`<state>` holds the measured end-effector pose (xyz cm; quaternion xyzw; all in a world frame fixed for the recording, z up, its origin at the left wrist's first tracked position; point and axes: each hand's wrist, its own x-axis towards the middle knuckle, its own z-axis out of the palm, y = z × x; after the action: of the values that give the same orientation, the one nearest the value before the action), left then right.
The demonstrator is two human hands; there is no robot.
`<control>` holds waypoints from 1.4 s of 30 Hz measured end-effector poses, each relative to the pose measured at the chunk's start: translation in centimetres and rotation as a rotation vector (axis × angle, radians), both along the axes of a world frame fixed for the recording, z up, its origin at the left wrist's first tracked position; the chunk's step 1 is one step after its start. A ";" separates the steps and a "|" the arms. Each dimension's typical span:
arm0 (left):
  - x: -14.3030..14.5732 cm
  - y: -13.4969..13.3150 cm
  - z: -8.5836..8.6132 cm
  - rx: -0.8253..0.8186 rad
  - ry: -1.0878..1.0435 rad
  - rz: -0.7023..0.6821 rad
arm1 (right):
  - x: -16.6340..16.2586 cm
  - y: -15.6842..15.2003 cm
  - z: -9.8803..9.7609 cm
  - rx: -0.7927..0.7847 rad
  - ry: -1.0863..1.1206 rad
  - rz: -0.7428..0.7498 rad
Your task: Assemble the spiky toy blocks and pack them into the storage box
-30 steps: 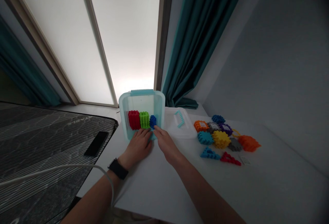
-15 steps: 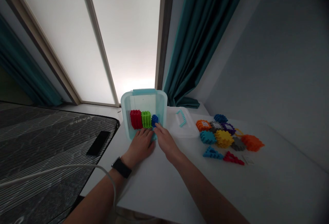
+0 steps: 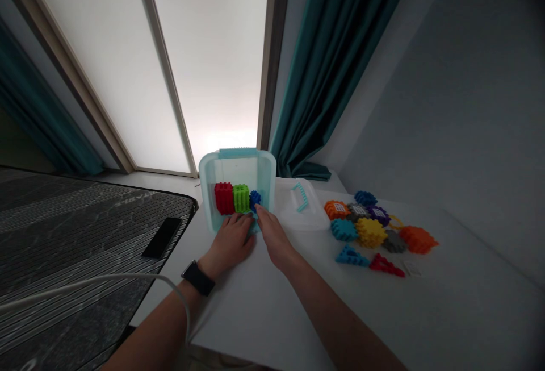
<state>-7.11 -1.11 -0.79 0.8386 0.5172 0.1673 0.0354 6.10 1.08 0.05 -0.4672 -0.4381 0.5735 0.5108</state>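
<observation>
A clear plastic box with a teal rim stands at the table's far edge, its opening towards me. Inside, a red notched block, a bright green notched block and a smaller dark blue notched piece sit in a row. My left hand lies over the box's near edge, fingers extended below the green block, fingertips partly hidden. My right hand reaches in from the right with straight fingers, its fingertips at the lower edge of the blue piece. Whether they touch it is hard to tell.
A clear lid with a teal handle lies right of the box. Several coloured notched blocks, including a yellow one, are grouped farther right on the white table. On the left, a phone rests on a dark mat; a white cable crosses in front.
The whole view has shifted slightly. My right fingertips have drawn back a little from the blue piece, and more of it shows. My left hand stays at the box's near edge.
</observation>
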 end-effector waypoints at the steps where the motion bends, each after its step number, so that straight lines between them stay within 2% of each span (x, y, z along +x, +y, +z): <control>1: 0.0 0.0 0.0 0.004 0.009 0.000 | 0.0 0.0 -0.2 0.005 0.012 0.000; 5: 0.2 -0.1 -0.1 0.033 0.045 0.005 | 0.5 -0.6 -0.5 0.010 0.036 0.005; 9: 0.5 -0.2 0.1 0.054 0.070 0.025 | 2.3 -1.8 0.2 0.063 0.036 0.054; 11: 0.7 -0.2 0.3 0.060 0.078 0.030 | 3.7 -1.9 0.6 0.152 -0.067 0.048; 15: 1.2 0.0 0.7 0.070 0.094 0.029 | 5.7 -0.6 1.1 0.401 -0.394 -0.145; 18: 1.3 0.2 0.6 0.078 0.095 0.038 | 5.8 1.2 1.2 0.475 -0.507 -0.100; 22: 1.3 0.3 0.5 0.083 0.104 0.037 | 5.2 3.0 1.3 0.491 -0.553 0.084; 31: 1.8 1.0 0.8 0.065 0.129 0.123 | 5.2 3.0 1.3 0.466 -0.485 0.055; 38: 2.2 0.8 0.9 0.091 0.144 0.059 | 5.3 2.9 0.8 0.473 -0.456 0.092; 42: 2.4 0.9 0.8 0.084 0.132 0.086 | 5.3 2.7 0.9 0.457 -0.445 0.095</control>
<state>-4.72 -0.26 0.05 0.8255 0.5465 0.1346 -0.0412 11.40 3.78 0.92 -0.4334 -0.6779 0.3670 0.4669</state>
